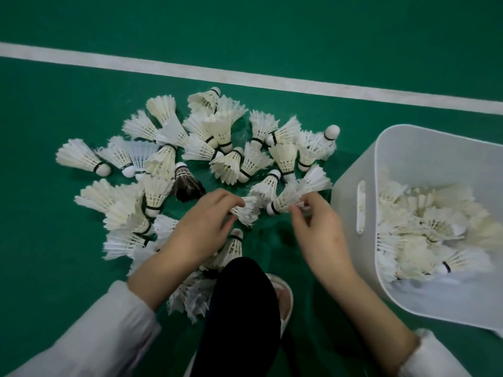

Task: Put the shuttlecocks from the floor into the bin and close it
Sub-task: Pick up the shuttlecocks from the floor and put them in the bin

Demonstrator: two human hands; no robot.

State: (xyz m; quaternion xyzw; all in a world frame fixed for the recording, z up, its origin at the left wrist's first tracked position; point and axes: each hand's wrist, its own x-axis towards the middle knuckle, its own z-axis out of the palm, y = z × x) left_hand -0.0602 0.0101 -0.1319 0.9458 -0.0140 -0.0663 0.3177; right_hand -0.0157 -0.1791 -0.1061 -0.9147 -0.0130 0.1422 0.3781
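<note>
Underfoot, green court floor (81,85) crossed by a white line (245,77).

Green court floor (81,91), as I see it from the head camera.
A white line (245,77) crosses it. A scattered pile of white shuttlecocks (226,142) lies on it, one dark shuttlecock (187,183) among them; the white bin (351,191) stands just right of the pile.
</note>
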